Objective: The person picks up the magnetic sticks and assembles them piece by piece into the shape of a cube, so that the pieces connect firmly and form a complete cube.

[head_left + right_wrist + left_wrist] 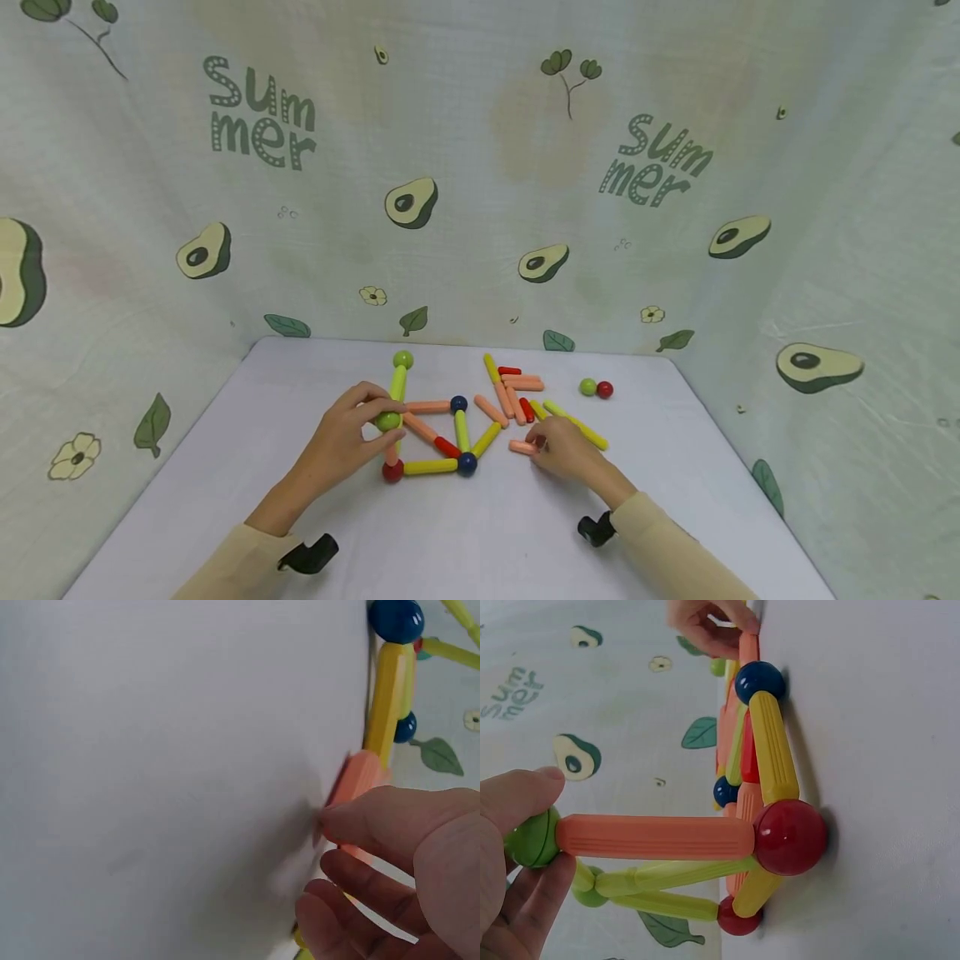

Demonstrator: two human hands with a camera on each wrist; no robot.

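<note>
Fingers [526, 793] of the left hand [337, 433] pinch one green ball [387, 422], the right hand [562, 450] grips one orange stick [521, 447]; two blue balls [467, 464] sit between.

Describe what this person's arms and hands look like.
The left sleeve and right sleeve are beige. A small black device shows beside the left wrist, another beside the right. The left hand and right hand are ungloved, with no rings showing.

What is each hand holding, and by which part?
The left hand holds a green ball by its sides; the right hand pinches a salmon-coloured rod near the end closer to that hand.
</note>
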